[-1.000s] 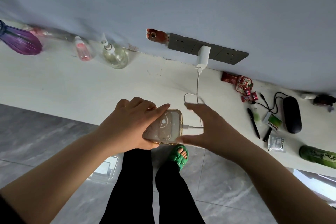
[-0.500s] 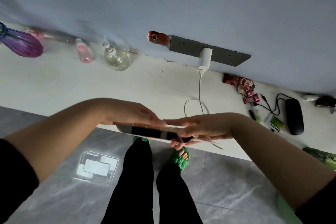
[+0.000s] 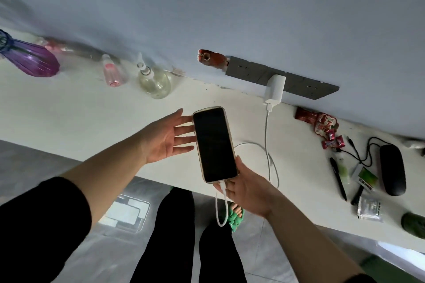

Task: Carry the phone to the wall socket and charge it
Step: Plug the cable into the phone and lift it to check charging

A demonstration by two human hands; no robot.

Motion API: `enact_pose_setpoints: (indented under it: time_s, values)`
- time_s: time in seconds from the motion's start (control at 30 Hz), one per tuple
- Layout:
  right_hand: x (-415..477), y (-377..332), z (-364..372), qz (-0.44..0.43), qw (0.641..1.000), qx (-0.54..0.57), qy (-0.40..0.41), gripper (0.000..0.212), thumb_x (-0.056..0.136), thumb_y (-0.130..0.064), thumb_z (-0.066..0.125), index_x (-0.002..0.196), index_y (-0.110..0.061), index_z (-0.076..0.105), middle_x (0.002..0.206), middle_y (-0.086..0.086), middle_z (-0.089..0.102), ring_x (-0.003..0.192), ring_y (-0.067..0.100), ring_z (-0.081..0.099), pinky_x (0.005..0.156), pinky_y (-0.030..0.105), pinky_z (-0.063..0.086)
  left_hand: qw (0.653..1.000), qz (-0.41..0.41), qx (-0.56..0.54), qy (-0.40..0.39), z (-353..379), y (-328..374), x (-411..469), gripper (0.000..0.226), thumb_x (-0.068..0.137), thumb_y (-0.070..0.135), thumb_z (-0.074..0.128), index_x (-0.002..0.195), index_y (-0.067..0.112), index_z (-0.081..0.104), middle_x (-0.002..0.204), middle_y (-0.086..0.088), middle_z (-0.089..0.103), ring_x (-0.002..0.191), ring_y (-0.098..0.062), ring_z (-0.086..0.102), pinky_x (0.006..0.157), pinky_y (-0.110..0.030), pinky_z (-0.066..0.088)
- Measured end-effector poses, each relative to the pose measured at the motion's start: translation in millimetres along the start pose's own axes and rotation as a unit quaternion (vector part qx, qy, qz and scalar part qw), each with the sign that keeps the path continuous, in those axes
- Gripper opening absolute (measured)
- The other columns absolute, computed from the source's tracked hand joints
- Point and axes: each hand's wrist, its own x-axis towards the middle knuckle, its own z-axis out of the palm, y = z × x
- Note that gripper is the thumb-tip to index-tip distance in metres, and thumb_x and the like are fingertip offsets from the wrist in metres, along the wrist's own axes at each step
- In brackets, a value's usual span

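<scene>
The phone (image 3: 215,143) faces up with a dark screen, above the front part of the white counter (image 3: 80,112). My right hand (image 3: 246,187) grips its lower end from beneath. A white cable (image 3: 268,151) is plugged into the phone's bottom, loops below my hand, and runs up to the white charger (image 3: 274,89) seated in the grey wall socket strip (image 3: 301,84). My left hand (image 3: 166,136) is open, palm up, fingers spread, its fingertips at the phone's left edge.
On the counter stand a purple vase (image 3: 32,57), a pink bottle (image 3: 111,73) and a clear pump bottle (image 3: 154,81) on the left. At the right lie red snack packets (image 3: 322,124), a pen (image 3: 338,178), a black case (image 3: 392,169) and small packets. Grey floor tiles lie below.
The phone was turned from back-up to screen-up. My right hand took hold of its lower end, and my left hand let go and opened beside it.
</scene>
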Motion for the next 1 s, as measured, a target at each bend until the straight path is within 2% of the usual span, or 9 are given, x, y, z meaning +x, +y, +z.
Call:
enact_pose_setpoints:
  time_s: [0.17, 0.3, 0.47, 0.6, 0.7, 0.77, 0.83, 0.9, 1.0]
  values:
    - [67, 5, -15, -0.067, 0.985, 0.067, 0.147, 0.044, 0.095, -0.037, 0.055, 0.134, -0.018, 0.055, 0.126, 0.009, 0.068, 0.116, 0.02, 0.064, 0.105, 0.035, 0.043, 0.995, 0.0, -0.022, 0.102, -7, -7, 56, 0.042, 0.092, 0.05, 0.046, 0.121, 0.024, 0.06, 0.125, 0.004, 0.063, 0.109, -0.019, 0.061, 0.081, -0.04, 0.053]
    - [110, -6, -12, -0.11, 0.972, 0.056, 0.2, 0.031, 0.094, -0.034, 0.057, 0.118, -0.015, 0.065, 0.107, 0.006, 0.074, 0.092, 0.017, 0.071, 0.08, 0.03, 0.053, 0.988, 0.018, -0.046, 0.148, -15, -1, 91, 0.037, 0.092, 0.046, 0.046, 0.118, 0.025, 0.061, 0.119, 0.005, 0.063, 0.104, -0.017, 0.059, 0.081, -0.04, 0.051]
    - [134, -14, -4, -0.161, 0.944, 0.012, 0.286, 0.022, 0.096, -0.022, 0.056, 0.114, -0.016, 0.068, 0.105, 0.008, 0.072, 0.095, 0.021, 0.068, 0.076, 0.027, 0.052, 0.982, 0.043, -0.048, 0.179, -20, 8, 108, 0.025, 0.091, 0.04, 0.046, 0.096, 0.026, 0.065, 0.095, 0.003, 0.067, 0.088, -0.014, 0.062, 0.079, -0.037, 0.051]
    - [141, -16, 1, -0.199, 0.909, -0.054, 0.362, 0.016, 0.094, -0.022, 0.057, 0.093, -0.028, 0.073, 0.094, 0.004, 0.074, 0.085, 0.02, 0.068, 0.071, 0.025, 0.055, 0.976, 0.06, -0.052, 0.205, -15, 11, 112, 0.027, 0.093, 0.043, 0.042, 0.092, 0.029, 0.066, 0.093, 0.004, 0.069, 0.086, -0.012, 0.063, 0.075, -0.035, 0.051]
    - [146, -16, 7, -0.201, 0.89, -0.095, 0.398, 0.03, 0.094, -0.029, 0.055, 0.071, -0.031, 0.075, 0.07, -0.008, 0.071, 0.075, 0.015, 0.064, 0.075, 0.031, 0.057, 0.969, 0.067, -0.054, 0.233, -8, 9, 114, 0.028, 0.093, 0.041, 0.041, 0.088, 0.029, 0.066, 0.093, 0.005, 0.07, 0.085, -0.012, 0.064, 0.075, -0.034, 0.051]
    - [149, -16, 9, -0.208, 0.877, -0.119, 0.417, 0.039, 0.093, -0.03, 0.053, 0.06, -0.028, 0.073, 0.059, -0.01, 0.064, 0.07, 0.016, 0.058, 0.076, 0.035, 0.054, 0.965, 0.074, -0.055, 0.247, -5, 7, 115, 0.027, 0.092, 0.039, 0.042, 0.085, 0.028, 0.066, 0.089, 0.005, 0.07, 0.079, -0.011, 0.065, 0.075, -0.033, 0.053]
    - [150, -16, 11, -0.22, 0.861, -0.15, 0.433, 0.037, 0.092, -0.033, 0.051, 0.062, -0.022, 0.069, 0.06, -0.005, 0.058, 0.066, 0.016, 0.053, 0.07, 0.033, 0.048, 0.961, 0.083, -0.067, 0.255, -5, 5, 114, 0.027, 0.092, 0.036, 0.043, 0.083, 0.026, 0.066, 0.086, 0.006, 0.07, 0.076, -0.01, 0.065, 0.076, -0.032, 0.053]
    - [151, -16, 12, -0.222, 0.837, -0.191, 0.461, 0.032, 0.091, -0.037, 0.05, 0.068, -0.017, 0.06, 0.06, -0.008, 0.052, 0.06, 0.013, 0.047, 0.062, 0.028, 0.043, 0.958, 0.089, -0.084, 0.261, -6, 3, 112, 0.028, 0.093, 0.037, 0.041, 0.085, 0.026, 0.066, 0.088, 0.005, 0.071, 0.077, -0.009, 0.065, 0.076, -0.032, 0.053]
    - [149, -16, 11, -0.212, 0.802, -0.237, 0.505, 0.043, 0.093, -0.036, 0.047, 0.053, -0.021, 0.043, 0.043, -0.009, 0.042, 0.051, 0.013, 0.035, 0.051, 0.03, 0.029, 0.952, 0.084, -0.094, 0.278, -8, 1, 111, 0.03, 0.094, 0.04, 0.041, 0.093, 0.024, 0.066, 0.095, 0.004, 0.069, 0.083, -0.007, 0.063, 0.08, -0.034, 0.052]
